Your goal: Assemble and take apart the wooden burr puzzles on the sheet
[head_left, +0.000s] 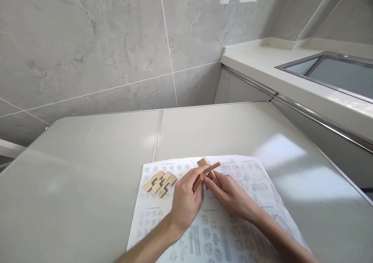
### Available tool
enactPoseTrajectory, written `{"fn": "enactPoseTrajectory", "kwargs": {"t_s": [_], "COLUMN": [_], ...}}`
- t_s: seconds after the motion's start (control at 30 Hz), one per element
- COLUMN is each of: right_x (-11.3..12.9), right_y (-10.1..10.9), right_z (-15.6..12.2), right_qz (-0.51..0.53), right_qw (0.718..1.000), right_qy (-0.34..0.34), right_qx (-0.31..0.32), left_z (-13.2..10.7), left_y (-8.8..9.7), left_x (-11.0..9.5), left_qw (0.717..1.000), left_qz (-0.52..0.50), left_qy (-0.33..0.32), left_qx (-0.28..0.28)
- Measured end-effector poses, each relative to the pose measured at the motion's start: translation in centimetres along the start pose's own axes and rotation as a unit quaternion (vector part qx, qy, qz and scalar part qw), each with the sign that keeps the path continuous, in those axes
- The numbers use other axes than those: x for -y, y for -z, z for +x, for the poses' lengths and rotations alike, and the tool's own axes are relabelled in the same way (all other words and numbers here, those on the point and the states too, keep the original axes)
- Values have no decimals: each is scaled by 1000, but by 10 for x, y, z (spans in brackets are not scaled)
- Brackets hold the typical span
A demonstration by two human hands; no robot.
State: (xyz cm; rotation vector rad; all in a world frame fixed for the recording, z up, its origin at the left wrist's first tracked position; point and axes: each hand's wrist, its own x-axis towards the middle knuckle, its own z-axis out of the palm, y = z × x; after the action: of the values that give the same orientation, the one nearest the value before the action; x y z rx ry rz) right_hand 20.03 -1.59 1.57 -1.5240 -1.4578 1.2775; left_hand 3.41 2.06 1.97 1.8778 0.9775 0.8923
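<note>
Both hands meet over a printed sheet of diagrams [204,224] that lies on the table. My left hand [188,191] is closed round darker wooden puzzle pieces [215,167], one of them pointing up to the right. My right hand [231,193] grips a lighter wooden puzzle piece [201,162], which crosses the darker ones. Where the pieces touch or interlock is partly hidden by my fingers. Left of my left hand, several notched wooden puzzle pieces [161,193] lie close together on the sheet.
The pale table [87,169] has a seam [158,134] running across it. Behind it stands a grey tiled wall [101,41]. To the right, a white counter [253,61] with a sink [335,70] rises above the table's edge.
</note>
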Motion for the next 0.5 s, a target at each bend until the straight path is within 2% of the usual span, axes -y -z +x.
{"fn": "enactPoseTrajectory", "kwargs": {"t_s": [0.2,0.37,0.5], "right_x": [2,8,9], "right_y": [1,3,6], "right_z": [-1,-1,0], "right_qz": [42,118,193], "right_qw": [999,992,980], "right_qy": [-5,-36,-54], "right_qx": [15,33,-2], "left_z": [-1,-2,-2], "left_y": [-1,-2,-1], "left_x": [3,2,-5], "left_qw": [1000,1000,993], "left_qz": [8,-13,-77], "left_qy": [-4,7,90], "left_qx": [-6,-4,-26]}}
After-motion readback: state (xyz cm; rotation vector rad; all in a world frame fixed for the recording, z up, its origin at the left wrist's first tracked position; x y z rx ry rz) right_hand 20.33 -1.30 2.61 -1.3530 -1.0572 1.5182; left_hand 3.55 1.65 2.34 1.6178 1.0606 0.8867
